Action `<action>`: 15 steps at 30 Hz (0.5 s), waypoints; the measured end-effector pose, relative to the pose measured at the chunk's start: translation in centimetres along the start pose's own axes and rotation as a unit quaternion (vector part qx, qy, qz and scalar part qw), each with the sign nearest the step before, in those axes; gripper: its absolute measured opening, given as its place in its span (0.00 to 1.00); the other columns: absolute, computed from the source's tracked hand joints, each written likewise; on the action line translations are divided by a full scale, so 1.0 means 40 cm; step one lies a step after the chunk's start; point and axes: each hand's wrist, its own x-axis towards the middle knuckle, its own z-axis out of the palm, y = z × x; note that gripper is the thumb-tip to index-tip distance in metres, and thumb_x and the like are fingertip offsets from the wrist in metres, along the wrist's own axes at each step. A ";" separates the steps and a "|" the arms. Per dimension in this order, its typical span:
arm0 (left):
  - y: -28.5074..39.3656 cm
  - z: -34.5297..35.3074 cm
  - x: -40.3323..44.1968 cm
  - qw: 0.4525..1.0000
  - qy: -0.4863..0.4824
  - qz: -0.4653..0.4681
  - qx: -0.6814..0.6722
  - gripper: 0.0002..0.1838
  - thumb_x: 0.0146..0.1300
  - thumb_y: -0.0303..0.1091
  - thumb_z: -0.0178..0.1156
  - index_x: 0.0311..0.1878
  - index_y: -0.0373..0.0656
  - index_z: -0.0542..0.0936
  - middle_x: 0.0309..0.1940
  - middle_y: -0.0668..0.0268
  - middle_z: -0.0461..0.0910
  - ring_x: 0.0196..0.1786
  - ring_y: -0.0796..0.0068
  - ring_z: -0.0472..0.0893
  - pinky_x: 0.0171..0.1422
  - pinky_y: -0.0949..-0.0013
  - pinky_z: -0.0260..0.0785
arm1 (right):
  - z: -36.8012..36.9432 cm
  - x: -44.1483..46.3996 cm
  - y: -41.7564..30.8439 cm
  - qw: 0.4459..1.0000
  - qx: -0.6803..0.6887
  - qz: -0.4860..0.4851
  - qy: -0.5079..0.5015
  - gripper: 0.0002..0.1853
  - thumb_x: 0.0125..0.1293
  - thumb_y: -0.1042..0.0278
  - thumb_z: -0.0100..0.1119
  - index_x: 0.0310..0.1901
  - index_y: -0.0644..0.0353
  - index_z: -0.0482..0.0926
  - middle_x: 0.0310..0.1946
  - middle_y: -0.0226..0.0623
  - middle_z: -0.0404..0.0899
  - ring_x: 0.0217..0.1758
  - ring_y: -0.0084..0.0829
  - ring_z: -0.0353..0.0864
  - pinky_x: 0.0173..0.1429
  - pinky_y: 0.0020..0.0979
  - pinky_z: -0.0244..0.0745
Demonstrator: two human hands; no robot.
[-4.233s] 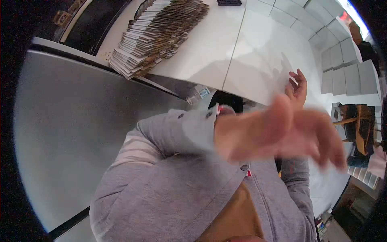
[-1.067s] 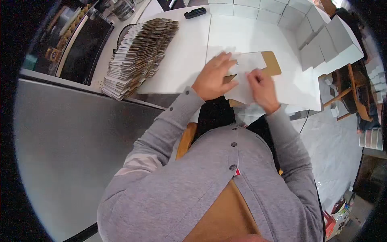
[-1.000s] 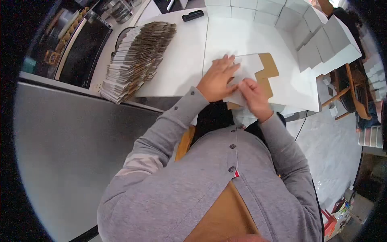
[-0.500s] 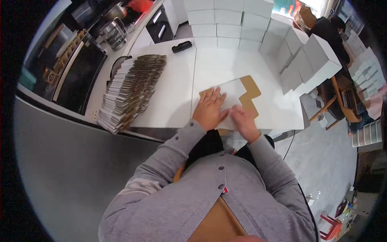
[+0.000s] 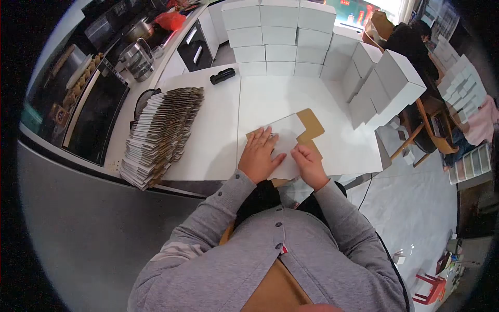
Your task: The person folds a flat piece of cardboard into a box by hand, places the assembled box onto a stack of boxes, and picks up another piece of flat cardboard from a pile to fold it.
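Observation:
A flattened cardboard box [image 5: 288, 125], white on its panel with brown flaps, lies on the white table in front of me. My left hand [image 5: 258, 157] rests flat on its white panel, fingers stretched out and thumb apart. Over the right part of the box, by a brown flap, my right hand [image 5: 310, 169] is closed with the fingers curled in. Whether those fingers pinch the box's edge or something small is hidden from view.
A leaning stack of flattened boxes [image 5: 163, 132] lies at the left, with a black object [image 5: 222, 76] behind it. Assembled white boxes [image 5: 280, 37] form a wall along the back, and more white boxes [image 5: 387, 83] stand at the right edge. A person [image 5: 408, 44] sits beyond.
The view has shifted slightly, so the table appears lower and further left. My right hand was blurred and is now sharp, a little farther from my left thumb. My left hand stays flat.

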 end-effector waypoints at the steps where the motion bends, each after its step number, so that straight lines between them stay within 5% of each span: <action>1: -0.003 -0.001 -0.002 1.000 0.003 0.003 -0.002 0.36 0.77 0.52 0.68 0.77 0.34 0.80 0.86 0.43 0.71 0.90 0.40 0.65 0.94 0.45 0.54 | 0.018 -0.012 -0.015 0.997 0.059 0.031 -0.032 0.12 0.85 0.66 0.57 0.40 0.61 0.81 0.33 0.26 0.76 0.38 0.23 0.72 0.46 0.28 0.71; 5: -0.011 0.005 -0.002 1.000 0.012 0.009 -0.008 0.36 0.76 0.51 0.70 0.77 0.35 0.80 0.86 0.43 0.71 0.89 0.40 0.67 0.93 0.45 0.57 | 0.075 -0.055 -0.008 0.989 0.094 -0.019 -0.111 0.13 0.86 0.65 0.57 0.40 0.61 0.80 0.32 0.26 0.75 0.38 0.23 0.71 0.46 0.28 0.70; 9: -0.002 -0.001 0.000 1.000 0.004 0.001 0.001 0.35 0.76 0.49 0.70 0.77 0.34 0.80 0.84 0.41 0.73 0.88 0.37 0.68 0.92 0.45 0.58 | 0.018 -0.042 0.059 0.992 -0.092 -0.059 -0.066 0.13 0.86 0.65 0.57 0.40 0.62 0.80 0.33 0.27 0.75 0.38 0.24 0.72 0.46 0.30 0.70; 15: 0.010 -0.009 -0.002 1.000 0.009 -0.003 -0.008 0.33 0.76 0.48 0.71 0.75 0.34 0.81 0.84 0.40 0.73 0.87 0.36 0.69 0.92 0.44 0.59 | -0.027 -0.027 0.019 0.997 -0.057 -0.056 0.014 0.12 0.86 0.66 0.56 0.42 0.61 0.83 0.35 0.25 0.77 0.39 0.22 0.71 0.49 0.27 0.69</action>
